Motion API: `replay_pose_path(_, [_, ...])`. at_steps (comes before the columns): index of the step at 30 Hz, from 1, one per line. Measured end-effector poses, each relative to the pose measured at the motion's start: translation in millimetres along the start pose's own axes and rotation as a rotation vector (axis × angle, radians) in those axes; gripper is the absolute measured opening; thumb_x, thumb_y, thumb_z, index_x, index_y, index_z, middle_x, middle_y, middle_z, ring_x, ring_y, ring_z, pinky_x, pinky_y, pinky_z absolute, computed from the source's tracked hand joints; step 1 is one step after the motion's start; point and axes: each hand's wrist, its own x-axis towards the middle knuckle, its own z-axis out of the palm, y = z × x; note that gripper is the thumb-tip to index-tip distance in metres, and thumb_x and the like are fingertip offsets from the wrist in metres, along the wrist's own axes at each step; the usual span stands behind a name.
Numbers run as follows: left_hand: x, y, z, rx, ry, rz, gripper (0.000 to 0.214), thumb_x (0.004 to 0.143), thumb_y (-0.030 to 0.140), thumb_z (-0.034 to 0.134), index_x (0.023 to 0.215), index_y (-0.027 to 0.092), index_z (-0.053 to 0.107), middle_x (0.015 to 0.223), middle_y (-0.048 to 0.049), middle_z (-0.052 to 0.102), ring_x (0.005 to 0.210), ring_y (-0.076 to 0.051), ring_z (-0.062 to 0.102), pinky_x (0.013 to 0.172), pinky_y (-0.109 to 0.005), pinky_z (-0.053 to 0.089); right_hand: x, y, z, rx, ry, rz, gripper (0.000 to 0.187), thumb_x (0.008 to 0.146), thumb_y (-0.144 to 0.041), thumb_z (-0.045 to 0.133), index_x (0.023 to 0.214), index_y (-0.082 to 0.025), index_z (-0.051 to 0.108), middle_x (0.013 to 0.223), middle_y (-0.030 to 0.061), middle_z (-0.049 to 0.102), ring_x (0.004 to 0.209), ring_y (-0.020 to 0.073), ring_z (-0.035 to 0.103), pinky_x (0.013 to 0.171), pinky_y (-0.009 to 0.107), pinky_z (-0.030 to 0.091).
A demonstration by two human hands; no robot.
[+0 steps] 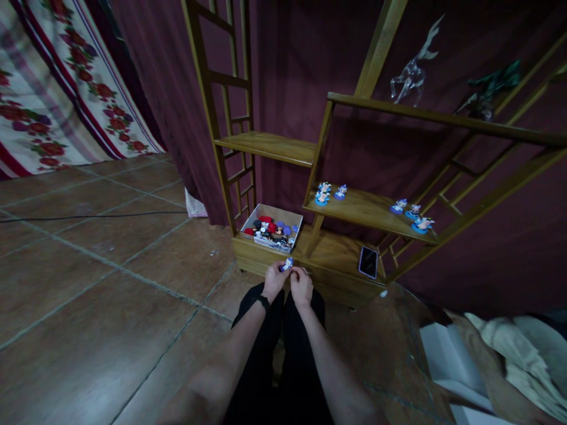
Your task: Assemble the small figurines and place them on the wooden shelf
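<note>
In front of the wooden shelf unit, my left hand (274, 280) is closed on a small purple-and-white figurine (287, 264), held above my knees. My right hand (302, 285) is right beside it with its fingers curled in, the fingertips by the figurine's lower side; whether they grip it I cannot make out. Just beyond my hands stands an open cardboard box (297, 231) with several red, black and purple figurines (268, 226) lying jumbled in it. Similar figurines stand on the raised shelf (361, 211): a left group (323, 195) and a right group (414, 216).
A phone (368, 262) lies on the low cabinet top at the right. A clear deer ornament (414, 74) and a dark green ornament (491, 88) stand on the upper shelf. White boxes (452, 357) sit on the floor at right; a black cable (93, 216) crosses the tiles.
</note>
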Motion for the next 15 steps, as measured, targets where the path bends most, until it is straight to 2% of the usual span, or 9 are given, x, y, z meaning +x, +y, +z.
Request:
replay_pose_path(4, [-1.5,1.4,-1.0,0.014,-0.036,0.046,0.029,0.059,0.022,0.068,0.087,0.016,0.063,0.077,-0.0039,0.067,0.071,-0.016,0.062,0.07,-0.028,0.047,0.6,0.5,-0.7,0.012,0.001,0.005,0.029,0.078,-0.019,0.04,0.095,-0.025,0.062,0.1,-0.0003,0.061,0.09,0.0137,0.057,0.08,0.023,0.042])
replay_pose_path(9, [-1.0,2.5,-0.9,-0.086,-0.124,0.055,0.036,0.058,0.011,0.065,0.094,0.016,0.062,0.083,-0.0046,0.068,0.075,-0.016,0.063,0.074,-0.029,0.049,1.7,3.0,1.1,-0.001,-0.006,0.001,0.034,0.076,-0.017,0.04,0.102,-0.026,0.061,0.107,0.0008,0.06,0.096,0.0143,0.056,0.084,0.024,0.041])
replay_pose_path(15, [-3.3,3.3,-0.2,-0.069,-0.018,-0.012,0.032,0.055,0.013,0.07,0.086,0.016,0.06,0.079,-0.005,0.067,0.069,-0.016,0.063,0.071,-0.029,0.049,1.8,7.0,3.6,-0.016,-0.03,0.014,0.036,0.077,-0.018,0.041,0.107,-0.027,0.06,0.111,0.0005,0.06,0.099,0.0149,0.056,0.087,0.026,0.041])
